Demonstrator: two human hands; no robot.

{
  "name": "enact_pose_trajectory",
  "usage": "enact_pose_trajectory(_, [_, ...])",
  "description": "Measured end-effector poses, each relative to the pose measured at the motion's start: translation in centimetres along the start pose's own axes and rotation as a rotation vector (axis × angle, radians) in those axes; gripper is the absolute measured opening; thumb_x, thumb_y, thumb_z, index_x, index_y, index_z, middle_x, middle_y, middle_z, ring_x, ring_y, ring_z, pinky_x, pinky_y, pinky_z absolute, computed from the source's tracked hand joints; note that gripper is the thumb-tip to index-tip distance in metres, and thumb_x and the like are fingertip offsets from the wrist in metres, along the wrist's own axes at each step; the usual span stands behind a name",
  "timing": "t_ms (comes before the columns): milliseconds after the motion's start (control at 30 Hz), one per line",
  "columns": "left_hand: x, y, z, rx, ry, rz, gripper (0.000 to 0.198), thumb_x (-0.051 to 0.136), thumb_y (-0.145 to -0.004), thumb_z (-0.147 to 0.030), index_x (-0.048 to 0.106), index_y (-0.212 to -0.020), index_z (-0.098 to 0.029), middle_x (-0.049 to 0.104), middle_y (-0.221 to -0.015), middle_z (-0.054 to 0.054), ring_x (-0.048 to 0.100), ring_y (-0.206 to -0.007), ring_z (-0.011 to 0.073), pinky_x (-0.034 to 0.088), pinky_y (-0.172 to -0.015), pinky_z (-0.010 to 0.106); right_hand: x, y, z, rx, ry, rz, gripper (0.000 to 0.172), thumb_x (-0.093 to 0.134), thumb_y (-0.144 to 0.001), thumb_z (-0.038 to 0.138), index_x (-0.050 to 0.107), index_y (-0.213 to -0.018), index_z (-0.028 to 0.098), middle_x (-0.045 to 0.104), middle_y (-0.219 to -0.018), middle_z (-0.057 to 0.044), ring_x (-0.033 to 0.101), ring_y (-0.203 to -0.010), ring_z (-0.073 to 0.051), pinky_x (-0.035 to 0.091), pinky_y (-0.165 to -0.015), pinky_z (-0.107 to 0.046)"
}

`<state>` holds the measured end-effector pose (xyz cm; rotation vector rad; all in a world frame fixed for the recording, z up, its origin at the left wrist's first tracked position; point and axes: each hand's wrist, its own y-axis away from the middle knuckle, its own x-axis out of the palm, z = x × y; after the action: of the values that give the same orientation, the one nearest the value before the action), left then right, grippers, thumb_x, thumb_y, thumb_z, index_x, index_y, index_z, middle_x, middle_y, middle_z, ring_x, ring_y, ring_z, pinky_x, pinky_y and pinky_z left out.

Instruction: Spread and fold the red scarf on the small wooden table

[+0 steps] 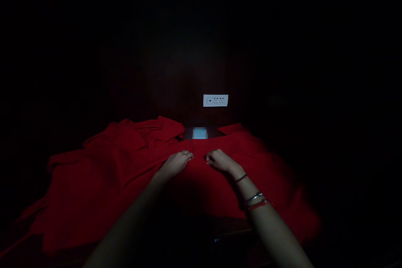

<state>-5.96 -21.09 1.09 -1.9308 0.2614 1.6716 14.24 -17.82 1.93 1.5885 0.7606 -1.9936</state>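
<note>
A large red cloth [201, 188] is spread in front of me, with folds at its left side. My left hand [179, 162] rests on its upper middle part, fingers curled together at the fabric; a ring shows on one finger. Just to the right, across a small gap, my right hand [219, 160] is closed too, with thumb and fingers pinched at the same cloth. The fingertips of both hands are partly hidden in dim light. Bunched red fabric [135, 132] lies behind and to the left of my left hand.
A white socket panel [215, 100] is fixed to the dark wall beyond the cloth. Between the cloth and the wall sits a small pale blue rectangle [200, 133], blurred out. A dark table edge [230, 232] shows near me. The surroundings are nearly black.
</note>
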Motion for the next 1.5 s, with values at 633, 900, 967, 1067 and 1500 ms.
enact_pose_trajectory(633, [-0.7,-0.5,1.2,-0.017,0.144,-0.029,0.026,0.033,-0.08,-0.016,0.058,-0.088,-0.016,0.061,-0.086,0.006,0.053,-0.083,0.0172,0.039,-0.078,0.027,-1.8,1.3,-0.5,0.082,-0.042,-0.06,0.013,0.048,-0.076,0.015,0.058,-0.083,0.013,0.062,-0.078,-0.007,0.054,-0.069,-0.012,0.034,-0.058,-0.018])
enact_pose_trajectory(900, [-2.2,-0.2,1.8,-0.09,0.195,-0.319,0.029,0.029,-0.072,-0.007,0.054,-0.085,-0.016,0.057,-0.086,0.006,0.051,-0.083,0.0164,0.04,-0.077,0.027,-4.9,2.4,-0.6,0.137,0.226,0.127,0.018,0.047,-0.075,0.017,0.062,-0.081,0.011,0.063,-0.082,-0.012,0.057,-0.073,-0.015,0.035,-0.06,-0.02])
enact_pose_trajectory(967, [-2.8,0.0,2.4,-0.122,0.178,-0.416,0.032,0.028,-0.068,-0.004,0.053,-0.086,-0.015,0.056,-0.086,0.006,0.051,-0.084,0.017,0.039,-0.078,0.028,-5.8,2.7,-1.1,0.162,0.289,0.155,0.02,0.045,-0.076,0.018,0.062,-0.084,0.011,0.063,-0.083,-0.012,0.057,-0.074,-0.016,0.035,-0.059,-0.02])
enact_pose_trajectory(1067, [-3.5,0.5,3.6,-0.143,0.14,-0.476,0.036,0.027,-0.064,-0.003,0.052,-0.087,-0.015,0.056,-0.086,0.007,0.05,-0.084,0.0178,0.039,-0.079,0.029,-7.0,3.6,-2.3,0.163,0.339,0.156,0.021,0.046,-0.075,0.019,0.062,-0.086,0.012,0.063,-0.083,-0.011,0.056,-0.074,-0.016,0.035,-0.059,-0.02])
enact_pose_trajectory(1500, [-5.6,1.6,2.5,-0.068,0.319,-0.386,0.023,0.042,-0.075,-0.036,0.056,-0.079,-0.017,0.059,-0.081,0.004,0.053,-0.078,0.0158,0.039,-0.076,0.027,-16.0,7.8,-6.1,0.202,0.341,-0.41,0.019,0.035,-0.078,0.012,0.053,-0.082,0.012,0.056,-0.08,-0.008,0.05,-0.071,-0.013,0.036,-0.064,-0.02])
